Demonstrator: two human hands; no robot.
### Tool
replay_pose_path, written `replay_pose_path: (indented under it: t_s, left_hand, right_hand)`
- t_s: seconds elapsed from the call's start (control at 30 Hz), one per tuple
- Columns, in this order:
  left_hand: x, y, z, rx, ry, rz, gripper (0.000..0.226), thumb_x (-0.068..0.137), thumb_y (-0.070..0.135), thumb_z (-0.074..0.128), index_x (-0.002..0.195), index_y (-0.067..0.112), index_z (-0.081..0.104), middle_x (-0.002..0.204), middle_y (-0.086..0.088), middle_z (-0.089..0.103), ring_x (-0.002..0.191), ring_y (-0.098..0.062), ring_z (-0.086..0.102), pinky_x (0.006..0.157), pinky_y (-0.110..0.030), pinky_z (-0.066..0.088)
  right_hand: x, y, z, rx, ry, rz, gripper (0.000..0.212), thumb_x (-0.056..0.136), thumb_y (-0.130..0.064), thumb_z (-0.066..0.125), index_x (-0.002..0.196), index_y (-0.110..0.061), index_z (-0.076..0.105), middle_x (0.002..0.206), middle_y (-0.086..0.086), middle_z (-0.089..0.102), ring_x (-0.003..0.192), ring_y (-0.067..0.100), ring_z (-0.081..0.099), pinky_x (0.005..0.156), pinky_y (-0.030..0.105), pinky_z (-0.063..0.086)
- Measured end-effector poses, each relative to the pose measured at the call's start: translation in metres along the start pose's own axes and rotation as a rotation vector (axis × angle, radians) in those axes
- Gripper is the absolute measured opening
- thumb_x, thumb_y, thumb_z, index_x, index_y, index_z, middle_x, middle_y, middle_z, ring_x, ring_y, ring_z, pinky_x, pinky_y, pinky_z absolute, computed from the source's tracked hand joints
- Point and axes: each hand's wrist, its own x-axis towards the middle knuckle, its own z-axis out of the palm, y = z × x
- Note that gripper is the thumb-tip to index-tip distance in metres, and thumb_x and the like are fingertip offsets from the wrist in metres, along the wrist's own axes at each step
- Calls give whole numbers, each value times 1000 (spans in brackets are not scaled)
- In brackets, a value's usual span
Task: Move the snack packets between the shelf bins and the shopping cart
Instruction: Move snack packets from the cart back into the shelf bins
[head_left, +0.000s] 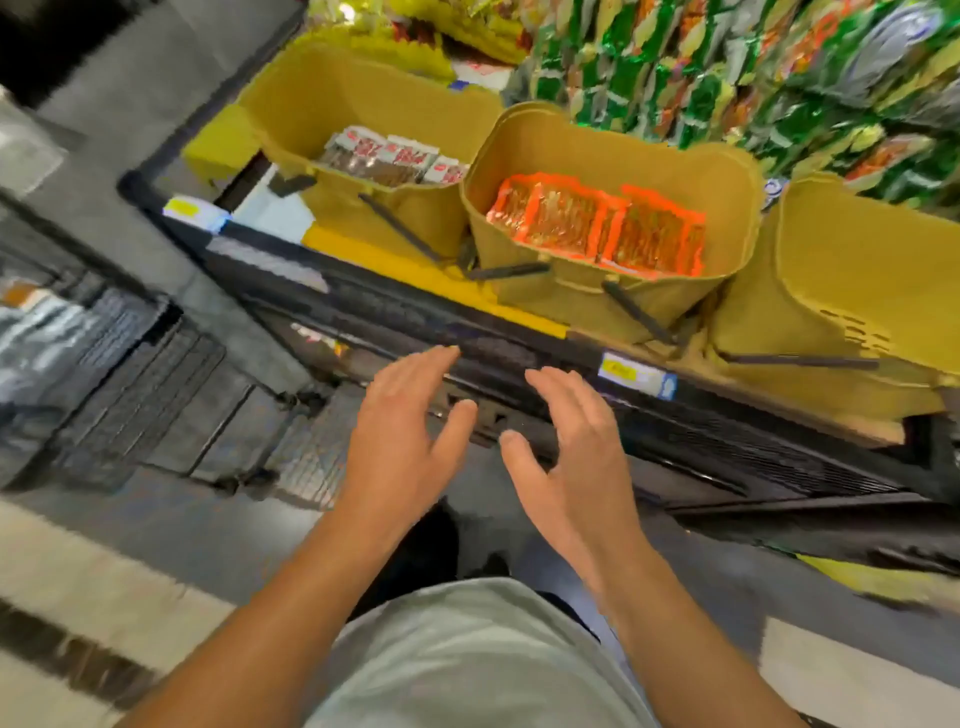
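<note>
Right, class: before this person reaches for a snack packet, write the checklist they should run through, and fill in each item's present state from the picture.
1. Left hand free to grasp: ok, fingers spread, holding nothing.
2. Right hand free to grasp: ok, open and empty.
3. Orange packets reachable: ok, they lie uncovered in the middle bin, just beyond the hands.
4. Red-and-white packets reachable: ok, uncovered in the left bin.
5. Right bin stocked: cannot tell, its inside is not shown.
6. Shopping cart ready to receive: cannot tell, only blurred dark wire at the left.
</note>
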Motion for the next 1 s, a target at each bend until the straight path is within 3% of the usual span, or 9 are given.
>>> replay_pose_path:
  t_s: [0.13,0.33,0.47,0.53,0.77,0.9,1.0]
  left_hand:
    - [-61,-27,-17,5,91,-165,53,90,39,55,140,21,55,141,3,56,132,-12,44,109,-17,26]
    - [-137,-70,-62,24,294,-403,53,89,40,55,139,20,56,140,5,56,132,-12,44,108,-12,21]
    - [-181,-106,-100,14,438,-540,56,88,44,52,138,22,56,138,4,57,131,-16,46,110,-25,28]
    - [-203,-128,-123,-12,499,-597,55,87,41,54,139,23,56,137,6,57,131,-15,45,108,-25,27]
    - [-268,-219,-212,3,600,-659,54,87,39,57,138,22,56,134,9,57,128,-13,47,108,-24,29]
    - [-284,-258,-252,15,610,-683,56,87,40,56,140,21,55,138,3,58,128,-12,43,106,-21,26]
    - [-285,-281,-273,6,614,-700,56,88,39,56,141,22,54,139,2,57,130,-14,43,106,-22,26]
  right_hand:
    - [-27,-16,28,76,-139,-81,60,90,-42,52,147,-23,47,153,-10,39,145,0,21,116,12,14]
    - [-45,-72,83,45,-344,-285,66,88,-50,47,148,-21,45,152,-2,43,145,16,32,119,41,29]
    - [-64,-119,131,38,-460,-377,66,90,-50,49,150,-22,41,154,-2,41,145,14,31,120,38,28]
    - [-78,-146,160,57,-526,-382,63,93,-42,57,151,-25,39,155,-6,38,144,9,29,120,33,26]
    - [-126,-239,259,89,-577,-443,63,93,-34,63,151,-22,40,155,-6,37,146,11,27,121,34,24]
    - [-140,-278,295,65,-591,-471,62,93,-28,65,150,-22,41,155,-7,37,145,6,26,118,23,20]
    - [-140,-298,315,39,-597,-468,63,93,-29,66,150,-21,41,155,-6,38,145,9,28,120,30,24]
